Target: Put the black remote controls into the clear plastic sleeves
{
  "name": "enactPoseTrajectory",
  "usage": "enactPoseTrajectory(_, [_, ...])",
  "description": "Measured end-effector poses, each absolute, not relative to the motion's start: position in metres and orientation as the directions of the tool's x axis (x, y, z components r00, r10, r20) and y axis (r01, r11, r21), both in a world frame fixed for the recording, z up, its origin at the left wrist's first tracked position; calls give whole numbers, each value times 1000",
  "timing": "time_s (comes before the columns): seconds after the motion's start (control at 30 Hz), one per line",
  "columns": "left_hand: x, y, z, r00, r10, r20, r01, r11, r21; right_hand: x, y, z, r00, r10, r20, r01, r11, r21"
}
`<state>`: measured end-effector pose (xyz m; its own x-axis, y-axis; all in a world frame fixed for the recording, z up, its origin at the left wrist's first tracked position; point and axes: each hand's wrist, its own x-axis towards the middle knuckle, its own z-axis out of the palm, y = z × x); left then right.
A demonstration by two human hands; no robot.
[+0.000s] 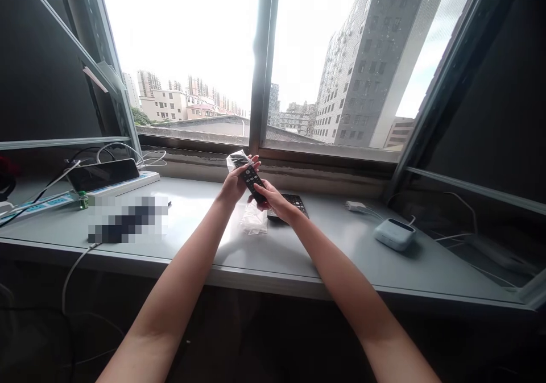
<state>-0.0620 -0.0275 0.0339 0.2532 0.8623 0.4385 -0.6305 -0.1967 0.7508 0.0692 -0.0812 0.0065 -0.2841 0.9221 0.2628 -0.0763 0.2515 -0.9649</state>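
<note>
A black remote control (255,185) is held up over the desk, tilted, with a clear plastic bag (237,159) around its far end. My left hand (234,184) grips the bagged end, fingers wrapped behind it. Near the other end, my right hand (273,197) pinches the remote, thumb on its front. Below them on the desk lies crumpled clear plastic (254,219). Beside it, several black remotes or a keypad-like item (295,203) rest partly behind my right hand.
The grey desk (183,252) runs below a window. At left are a phone (104,174), a white power strip (128,185), a small green bottle (82,200) and cables. A pale rounded device (394,234) and a white charger (355,206) lie at right.
</note>
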Motion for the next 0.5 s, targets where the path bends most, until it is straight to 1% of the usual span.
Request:
enactPoseTrajectory(0.07, [-66, -31, 36, 298, 843, 448, -614, -190, 766, 70, -79, 5, -264, 920, 288, -67, 281, -957])
enactPoseTrajectory(0.17, [-72, -31, 37, 326, 830, 453, -604, -186, 775, 73, -74, 4, -234, 918, 319, 5, 329, -944])
enactPoseTrajectory(0.3, [-74, -23, 34, 273, 871, 409, -661, -139, 738, 80, -69, 2, -233, 904, 359, 87, 387, -918])
enactPoseTrajectory(0.4, [-71, -15, 30, 209, 920, 332, -731, -78, 678, 81, -71, 3, -281, 901, 330, 147, 380, -913])
enactPoseTrajectory(0.5, [-68, -10, 28, 172, 940, 293, -771, -57, 635, 77, -78, 7, -284, 919, 275, 165, 329, -930])
